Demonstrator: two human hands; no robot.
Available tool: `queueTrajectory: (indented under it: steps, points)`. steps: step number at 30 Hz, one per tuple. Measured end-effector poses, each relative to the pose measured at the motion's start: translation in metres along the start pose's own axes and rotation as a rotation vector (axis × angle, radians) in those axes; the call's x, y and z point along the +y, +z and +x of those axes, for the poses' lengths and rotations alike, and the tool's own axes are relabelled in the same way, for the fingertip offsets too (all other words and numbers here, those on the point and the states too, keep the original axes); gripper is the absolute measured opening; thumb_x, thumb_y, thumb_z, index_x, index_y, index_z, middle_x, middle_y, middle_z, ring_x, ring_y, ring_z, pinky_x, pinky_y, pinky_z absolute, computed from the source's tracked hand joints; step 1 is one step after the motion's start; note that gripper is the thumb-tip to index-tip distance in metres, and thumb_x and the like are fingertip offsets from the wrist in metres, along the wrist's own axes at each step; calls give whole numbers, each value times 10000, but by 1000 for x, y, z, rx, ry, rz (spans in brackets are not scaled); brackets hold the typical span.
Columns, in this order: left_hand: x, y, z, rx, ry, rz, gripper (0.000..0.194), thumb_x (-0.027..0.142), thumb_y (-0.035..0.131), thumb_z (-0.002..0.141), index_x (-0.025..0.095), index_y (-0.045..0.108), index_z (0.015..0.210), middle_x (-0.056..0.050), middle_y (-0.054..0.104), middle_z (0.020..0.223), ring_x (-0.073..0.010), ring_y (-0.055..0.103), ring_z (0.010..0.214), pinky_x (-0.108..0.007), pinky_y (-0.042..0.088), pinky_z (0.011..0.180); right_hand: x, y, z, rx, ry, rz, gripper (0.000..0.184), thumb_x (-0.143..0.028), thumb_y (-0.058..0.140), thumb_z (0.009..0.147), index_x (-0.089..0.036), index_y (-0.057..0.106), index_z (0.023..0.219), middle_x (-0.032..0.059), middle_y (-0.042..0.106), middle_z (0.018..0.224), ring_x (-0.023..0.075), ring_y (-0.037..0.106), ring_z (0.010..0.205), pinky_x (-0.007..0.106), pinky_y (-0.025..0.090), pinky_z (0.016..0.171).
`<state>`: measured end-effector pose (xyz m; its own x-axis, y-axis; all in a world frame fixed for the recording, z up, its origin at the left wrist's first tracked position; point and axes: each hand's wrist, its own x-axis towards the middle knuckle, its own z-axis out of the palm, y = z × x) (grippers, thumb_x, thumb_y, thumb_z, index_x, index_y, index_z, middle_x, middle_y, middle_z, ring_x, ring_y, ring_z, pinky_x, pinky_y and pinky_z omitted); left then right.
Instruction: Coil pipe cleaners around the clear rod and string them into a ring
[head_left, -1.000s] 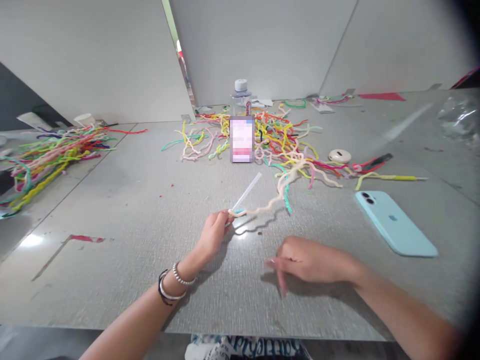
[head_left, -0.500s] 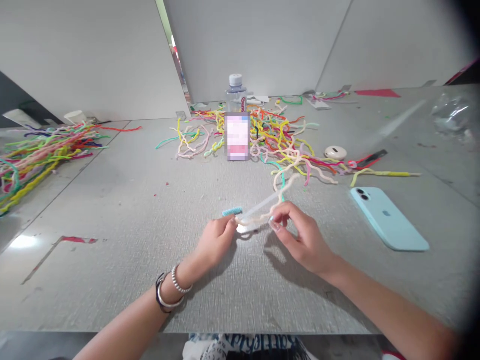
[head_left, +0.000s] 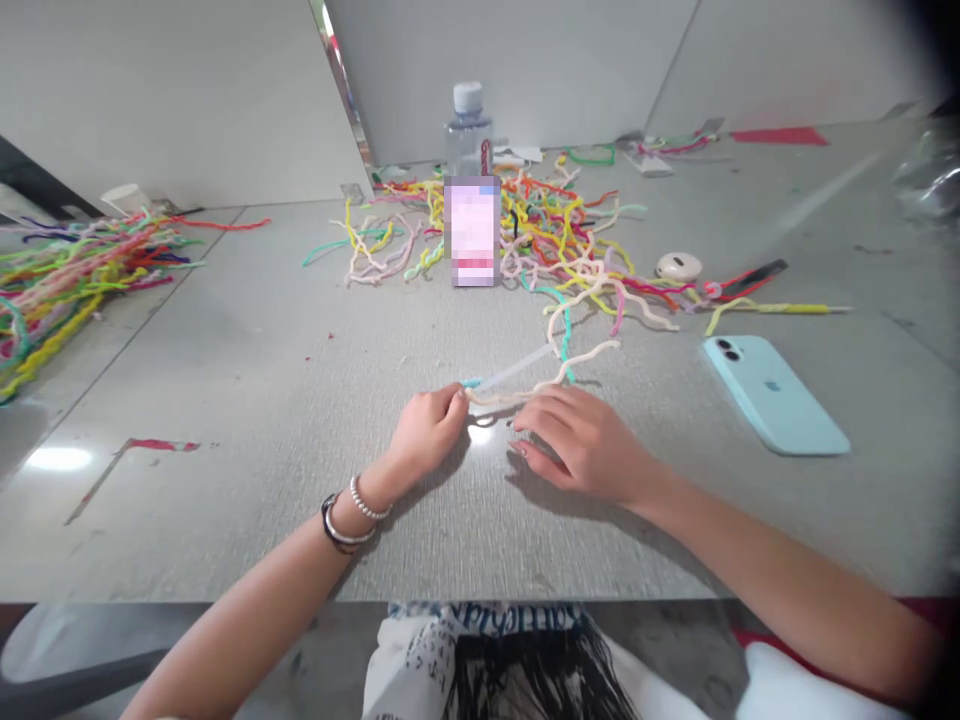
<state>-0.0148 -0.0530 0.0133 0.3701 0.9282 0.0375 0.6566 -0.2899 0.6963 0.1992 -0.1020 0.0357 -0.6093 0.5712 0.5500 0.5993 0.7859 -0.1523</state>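
A fuzzy cream yarn (head_left: 504, 398) runs in a wavy line from my left hand (head_left: 429, 428), where thumb and index finger pinch its end. From the same fingertips a translucent stick (head_left: 517, 366) slants up to the right. Light-blue yarn (head_left: 471, 383) shows just behind them, mostly hidden by the fingers. My right hand (head_left: 581, 440) is palm down over the table, thumb and fingers apart, close below the cream yarn. The yarn's free end curves away beyond its knuckles. Whether the right fingers touch it I cannot tell.
A phone with a blurred screen (head_left: 472, 235) stands before a bottle (head_left: 469, 130), amid tangled coloured yarn (head_left: 592, 240). More yarn (head_left: 97, 270) lies left. A light-blue phone (head_left: 780, 395), a white rounded case (head_left: 678, 267) and a yellow-wrapped stick (head_left: 802, 309) lie right.
My right fingers have parted from their pinch on the cream yarn, and the hand has turned palm down. My left hand keeps its pinch. The whole view has tilted downward.
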Motion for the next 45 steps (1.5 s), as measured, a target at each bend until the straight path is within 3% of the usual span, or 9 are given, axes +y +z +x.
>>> queueTrajectory:
  steps: [6, 10, 12, 15, 19, 28, 33, 39, 45]
  points:
    - [1, 0, 2, 3, 6, 69, 341, 314, 320, 919, 191, 361, 603, 40, 349, 524, -106, 318, 510, -271, 188, 529, -70, -27, -9, 48, -219, 35, 265, -348, 470, 954, -168, 639, 857, 32, 607, 673, 175, 506, 621, 325, 360, 542]
    - [5, 0, 1, -25, 7, 101, 337, 311, 328, 919, 188, 414, 617, 35, 379, 522, -114, 348, 506, -266, 206, 535, -135, 18, -69, -51, -244, 440, 276, -178, 462, 951, -188, 594, 708, -41, 483, 535, 114, 406, 499, 276, 294, 438]
    - [7, 0, 0, -34, 8, 137, 333, 306, 333, 916, 187, 443, 626, 31, 393, 524, -117, 348, 500, -266, 206, 535, -157, 56, -108, -237, -135, 532, 242, -271, 492, 951, -197, 610, 753, -10, 615, 673, 135, 544, 652, 255, 417, 541]
    - [9, 0, -1, -33, 13, 170, 336, 299, 332, 917, 184, 481, 638, 21, 418, 535, -123, 344, 499, -269, 201, 532, -169, 106, -157, -588, 526, 329, 398, -330, 642, 847, -148, 604, 1200, 154, 648, 1215, 300, 585, 1101, 419, 479, 879]
    - [10, 0, -1, -38, 24, 203, 345, 293, 333, 922, 180, 532, 664, 4, 467, 556, -132, 359, 509, -273, 196, 531, -159, 131, -183, -774, 764, 302, 201, -225, 705, 779, -137, 712, 959, 144, 726, 989, 346, 668, 931, 407, 506, 763]
    - [9, -1, -2, -7, 17, 250, 369, 291, 310, 932, 177, 565, 690, -15, 528, 584, -138, 398, 512, -268, 206, 518, -145, 80, -198, -514, 826, 298, 238, -244, 466, 905, -202, 692, 968, 108, 716, 994, 285, 626, 995, 423, 425, 895]
    - [7, 1, -2, -5, 15, 278, 352, 295, 327, 924, 178, 601, 737, -27, 564, 615, -148, 429, 532, -278, 199, 525, -152, 60, -168, -705, 600, 1074, 195, -361, 665, 809, -193, 645, 714, -4, 630, 719, 156, 594, 722, 249, 419, 644]
    - [9, 0, -3, -24, 26, 338, 370, 293, 324, 933, 170, 648, 803, -49, 620, 668, -165, 486, 566, -280, 226, 533, -119, 5, -119, 56, 782, 1519, 259, -380, 503, 967, -208, 622, 814, -5, 568, 700, 122, 556, 619, 247, 427, 585]
    - [10, -1, -2, -30, 59, 400, 378, 301, 327, 941, 165, 663, 835, -52, 642, 681, -168, 520, 576, -272, 249, 537, -69, -34, -74, 57, 502, 859, 181, -239, 459, 976, -209, 619, 896, 42, 604, 806, 173, 577, 769, 331, 468, 712]
